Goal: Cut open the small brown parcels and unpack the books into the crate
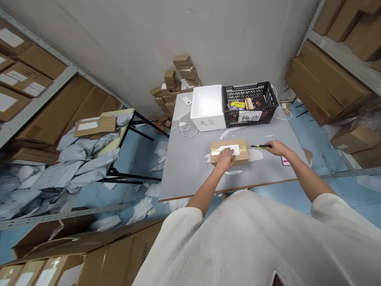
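Observation:
A small brown cardboard box (214,153) lies on the grey table, with clear tape at its ends and a white label (235,149) on top. My left hand (225,160) holds it down from the near side, fingers bent over the top and partly covering the label. To the right of the box, my right hand (276,147) is closed round a black and yellow utility knife (259,146). The knife points left toward the box, and a small gap separates its tip from the cardboard.
Behind the box stand a white foam bin (208,122) and a black plastic crate (269,113) with small colourful packages. A white cable (190,135) lies left of them. A pink-and-white item (285,161) is near my right forearm. Grey mailing bags (74,153) cover a side table.

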`<action>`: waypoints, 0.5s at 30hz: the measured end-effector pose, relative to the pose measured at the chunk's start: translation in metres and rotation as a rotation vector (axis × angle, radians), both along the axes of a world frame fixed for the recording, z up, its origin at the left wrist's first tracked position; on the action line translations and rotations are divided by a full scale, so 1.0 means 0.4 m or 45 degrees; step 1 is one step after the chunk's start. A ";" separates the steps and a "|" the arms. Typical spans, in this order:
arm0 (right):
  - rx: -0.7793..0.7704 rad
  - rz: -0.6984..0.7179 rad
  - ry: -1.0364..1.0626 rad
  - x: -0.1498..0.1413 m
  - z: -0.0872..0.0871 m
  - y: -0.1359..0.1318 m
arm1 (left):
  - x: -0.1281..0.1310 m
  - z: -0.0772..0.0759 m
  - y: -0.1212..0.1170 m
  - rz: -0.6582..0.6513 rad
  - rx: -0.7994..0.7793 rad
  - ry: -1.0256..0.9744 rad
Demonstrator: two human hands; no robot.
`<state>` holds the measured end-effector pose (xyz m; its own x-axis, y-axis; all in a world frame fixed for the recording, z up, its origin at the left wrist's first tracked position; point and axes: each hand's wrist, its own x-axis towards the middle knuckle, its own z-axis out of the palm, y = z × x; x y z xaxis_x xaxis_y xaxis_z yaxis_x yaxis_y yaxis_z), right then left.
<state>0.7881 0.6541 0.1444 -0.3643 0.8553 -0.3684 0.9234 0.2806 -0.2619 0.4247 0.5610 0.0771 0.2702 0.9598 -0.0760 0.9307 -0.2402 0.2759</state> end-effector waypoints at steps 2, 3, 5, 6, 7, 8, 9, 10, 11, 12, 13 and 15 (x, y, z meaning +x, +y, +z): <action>-0.018 -0.017 0.063 -0.001 -0.011 -0.011 | 0.027 0.011 0.027 -0.062 -0.059 0.022; -0.027 -0.027 0.091 -0.003 -0.017 -0.017 | 0.036 0.016 0.038 -0.070 -0.095 0.041; -0.044 -0.050 0.146 -0.007 -0.032 -0.027 | 0.049 0.022 0.055 -0.063 -0.164 0.076; -0.048 -0.063 0.176 -0.009 -0.039 -0.030 | 0.052 0.023 0.062 -0.059 -0.191 0.089; -0.048 -0.078 0.208 -0.010 -0.047 -0.033 | 0.055 0.024 0.069 -0.055 -0.210 0.099; -0.047 -0.093 0.241 -0.012 -0.055 -0.035 | 0.058 0.024 0.075 -0.051 -0.227 0.108; -0.051 -0.104 0.276 -0.013 -0.063 -0.036 | 0.060 0.023 0.081 -0.044 -0.243 0.117; -0.060 -0.109 0.310 -0.015 -0.071 -0.036 | 0.062 0.022 0.086 -0.035 -0.257 0.125; -0.075 -0.109 0.340 -0.016 -0.078 -0.034 | 0.064 0.020 0.091 -0.024 -0.270 0.131; -0.092 -0.103 0.363 -0.018 -0.085 -0.031 | 0.066 0.018 0.095 -0.014 -0.278 0.133; -0.104 -0.089 0.379 -0.020 -0.092 -0.027 | 0.068 0.016 0.097 -0.004 -0.281 0.131; -0.104 -0.045 0.386 -0.024 -0.102 -0.014 | 0.070 0.011 0.098 0.009 -0.275 0.116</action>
<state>0.7787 0.6483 0.1038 -0.4388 0.8414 -0.3153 0.8084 0.2164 -0.5474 0.4526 0.6001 0.0817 0.2464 0.9205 -0.3034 0.9555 -0.1782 0.2353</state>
